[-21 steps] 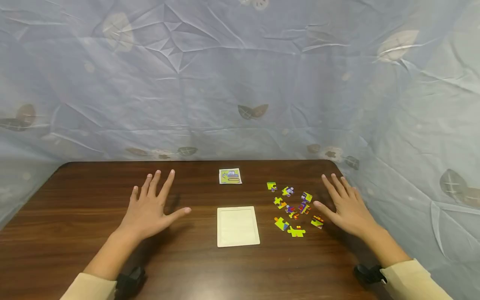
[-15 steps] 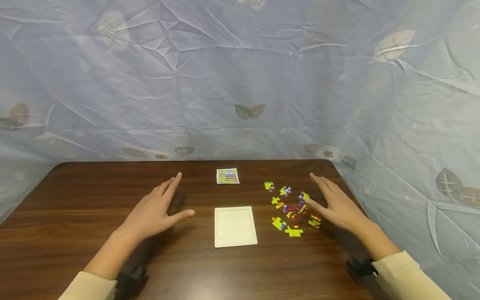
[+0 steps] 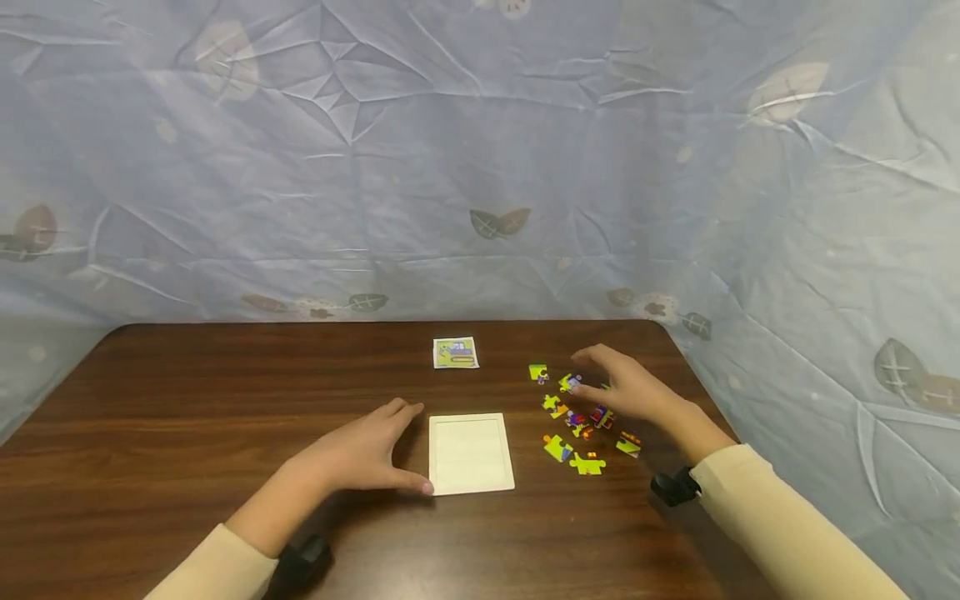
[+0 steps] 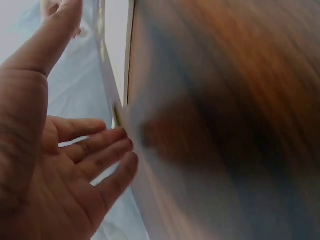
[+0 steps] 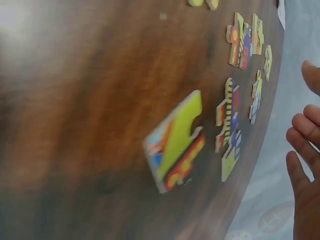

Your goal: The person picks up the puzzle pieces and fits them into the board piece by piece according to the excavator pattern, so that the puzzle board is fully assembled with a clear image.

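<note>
A square cream puzzle tray (image 3: 472,455) lies on the dark wooden table. At its left side is my left hand (image 3: 360,454), thumb tip right at the near left corner and fingers close to the far left corner. In the left wrist view its fingers are spread and hold nothing. My right hand (image 3: 633,386) hovers over the far right part of the loose jigsaw pieces (image 3: 588,464), thumb apart from the fingers, nothing held. It covers part of the group. A yellow-green piece with a red strip (image 5: 175,145) shows large in the right wrist view.
A small picture card (image 3: 455,352) with a printed vehicle lies behind the tray. The jigsaw pieces are scattered to the tray's right. A pale patterned cloth (image 3: 420,183) hangs behind the table (image 3: 187,400) and along its right side.
My left hand has moved right and nearer, up to the tray's left edge. My right hand has moved left over the jigsaw pieces. The tray and card have stayed put.
</note>
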A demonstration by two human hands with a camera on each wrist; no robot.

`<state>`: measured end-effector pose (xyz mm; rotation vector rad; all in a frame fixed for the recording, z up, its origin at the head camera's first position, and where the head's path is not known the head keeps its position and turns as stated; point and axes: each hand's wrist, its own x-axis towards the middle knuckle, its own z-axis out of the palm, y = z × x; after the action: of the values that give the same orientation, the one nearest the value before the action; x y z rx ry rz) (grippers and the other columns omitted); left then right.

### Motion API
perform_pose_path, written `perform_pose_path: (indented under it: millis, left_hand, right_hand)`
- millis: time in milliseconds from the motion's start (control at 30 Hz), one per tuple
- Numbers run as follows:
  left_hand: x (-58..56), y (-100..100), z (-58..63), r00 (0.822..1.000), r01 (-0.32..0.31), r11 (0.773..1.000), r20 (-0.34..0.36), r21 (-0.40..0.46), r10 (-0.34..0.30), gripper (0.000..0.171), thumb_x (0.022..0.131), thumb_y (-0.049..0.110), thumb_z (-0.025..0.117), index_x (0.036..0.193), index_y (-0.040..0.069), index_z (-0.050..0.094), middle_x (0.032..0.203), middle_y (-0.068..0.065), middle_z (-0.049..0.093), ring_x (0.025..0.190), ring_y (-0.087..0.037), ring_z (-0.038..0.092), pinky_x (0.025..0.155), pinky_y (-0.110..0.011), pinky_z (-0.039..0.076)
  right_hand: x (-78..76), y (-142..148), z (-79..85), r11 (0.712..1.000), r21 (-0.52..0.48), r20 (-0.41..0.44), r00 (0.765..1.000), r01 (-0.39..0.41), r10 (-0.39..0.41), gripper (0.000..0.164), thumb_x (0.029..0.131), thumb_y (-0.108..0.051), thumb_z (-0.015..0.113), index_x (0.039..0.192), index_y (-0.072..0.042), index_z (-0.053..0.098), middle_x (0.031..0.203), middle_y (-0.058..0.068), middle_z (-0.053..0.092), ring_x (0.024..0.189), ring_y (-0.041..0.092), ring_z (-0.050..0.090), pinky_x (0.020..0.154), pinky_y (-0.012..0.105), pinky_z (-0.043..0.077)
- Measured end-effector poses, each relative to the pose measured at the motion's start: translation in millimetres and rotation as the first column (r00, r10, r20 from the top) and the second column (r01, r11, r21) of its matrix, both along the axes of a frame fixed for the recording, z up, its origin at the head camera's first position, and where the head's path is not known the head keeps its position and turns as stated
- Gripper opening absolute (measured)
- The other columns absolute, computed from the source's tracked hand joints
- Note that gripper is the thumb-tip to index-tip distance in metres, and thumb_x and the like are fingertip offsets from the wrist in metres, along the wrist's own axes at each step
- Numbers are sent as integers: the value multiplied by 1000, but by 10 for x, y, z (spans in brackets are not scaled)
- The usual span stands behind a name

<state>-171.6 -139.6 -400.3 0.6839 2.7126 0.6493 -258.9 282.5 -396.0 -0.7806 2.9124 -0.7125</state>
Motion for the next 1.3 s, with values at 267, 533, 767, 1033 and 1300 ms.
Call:
perform_pose_path:
  millis: [267,533,767,1033,1300]
  left_hand:
    - [-14,156,-60,998,55,996,-31,-72,-57,132,68,77,83,159,-6,35,156,-24,43,141,-43,49,107,-57,53]
    - [-43,172,-129,987,90,989,-125,-121,-105,128,66,75,86,153,-9,44,138,-16,50,124,-28,53,94,-46,57]
    - [-67,196,-143,977,100,985,-171,-143,-124,124,67,73,86,150,-10,46,137,-19,51,125,-32,53,99,-49,56]
    - [-77,211,-115,969,114,979,-196,-171,-147,124,67,74,85,148,-12,48,132,-20,53,120,-33,54,97,-51,56]
    - [-80,212,-119,968,106,979,-207,-175,-142,120,66,75,86,146,-9,51,127,-16,53,117,-32,54,95,-50,56]
  right_hand:
    - [-200,-135,-54,1000,3,86,996,-15,15,52,100,-24,73,142,3,57,141,22,62,134,44,58,112,61,48]
    - [-333,-359,-103,996,76,78,996,-45,39,47,101,-23,72,138,4,61,135,21,62,129,43,60,110,58,49]
    - [-408,-446,-149,992,118,70,997,-52,44,42,100,-17,72,134,6,63,130,22,64,124,41,62,109,57,50]
    - [-430,-462,-174,991,122,61,997,-53,46,37,100,-17,71,130,5,67,124,19,65,118,39,64,105,55,53]
    - [-473,-477,-195,990,134,34,998,-54,50,27,99,-17,72,120,1,71,119,16,68,112,36,67,101,52,55]
